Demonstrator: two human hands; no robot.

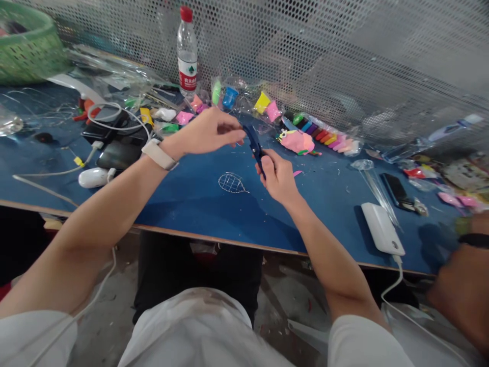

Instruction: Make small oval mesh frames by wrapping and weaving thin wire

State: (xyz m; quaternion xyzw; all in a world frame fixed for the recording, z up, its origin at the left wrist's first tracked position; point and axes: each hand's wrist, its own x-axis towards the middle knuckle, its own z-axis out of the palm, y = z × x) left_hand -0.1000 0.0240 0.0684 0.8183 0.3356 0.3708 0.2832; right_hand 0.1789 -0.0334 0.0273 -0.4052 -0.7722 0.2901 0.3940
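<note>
My right hand (275,172) is wrapped round a dark blue hand tool (252,142) that looks like pliers, held above the table. At the tool's upper end, the fingers of my left hand (214,131) are pinched together. Something thin seems to be between them, too small to name. Below both hands a small wire mesh shape (231,183), like a leaf or a racket with a short stem, lies flat on the blue tabletop (206,214). A pink clay figure (296,141) with an eye and green bits lies beyond my right hand.
Coloured clay sticks (326,136) and bagged clay line the perforated metal screen (313,61). A water bottle (187,56) stands behind. Cables and a black device (120,153) lie left; a white power bank (382,228) and phone (397,191) lie right. Another person's arm (464,290) is at far right.
</note>
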